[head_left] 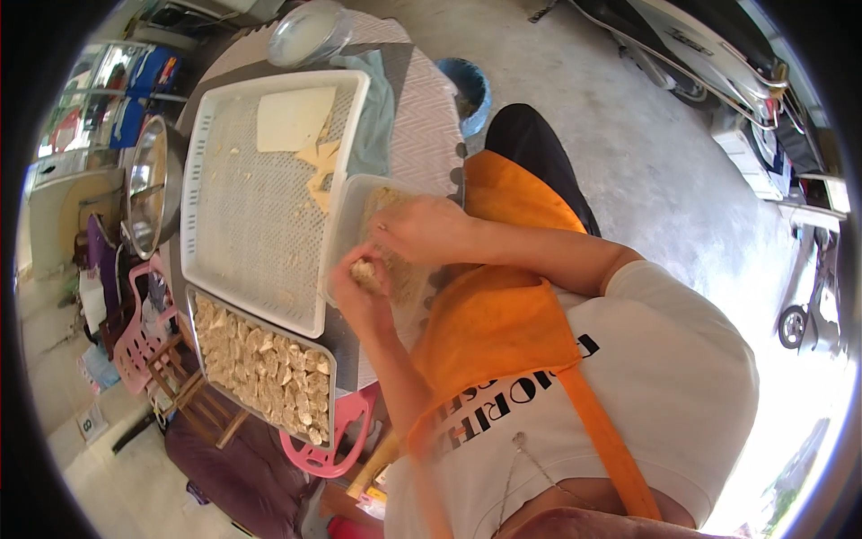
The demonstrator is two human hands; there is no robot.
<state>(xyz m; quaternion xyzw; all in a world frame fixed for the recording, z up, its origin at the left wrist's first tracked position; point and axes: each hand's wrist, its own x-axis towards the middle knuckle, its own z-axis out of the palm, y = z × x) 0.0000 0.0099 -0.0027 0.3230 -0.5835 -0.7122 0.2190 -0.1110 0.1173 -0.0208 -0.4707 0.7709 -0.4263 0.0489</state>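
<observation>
My left hand (pixel 359 292) curls around a small pale, crumbly lump (pixel 365 273) at the near side of a clear plastic container (pixel 346 216). Loose beige crumbs (pixel 409 278) lie in that container. Just above, my right hand (pixel 422 226) is closed over the container, its fingertips pressed together close to the lump; whether anything is between them is hidden. To the left, a white perforated tray (pixel 256 202) holds a flat pale-yellow sheet (pixel 296 119) and torn yellowish scraps (pixel 321 169). A smaller tray (pixel 333 395) nearer me is covered with crumb-coated pieces (pixel 265 368).
A grey-green cloth (pixel 373 117) lies beside the perforated tray, with a clear bowl (pixel 310 34) at the table's far end. A blue bucket (pixel 467 90) stands on the floor. A pink stool (pixel 337 440) is beside the table, and a metal bowl (pixel 148 184) sits beyond its left edge.
</observation>
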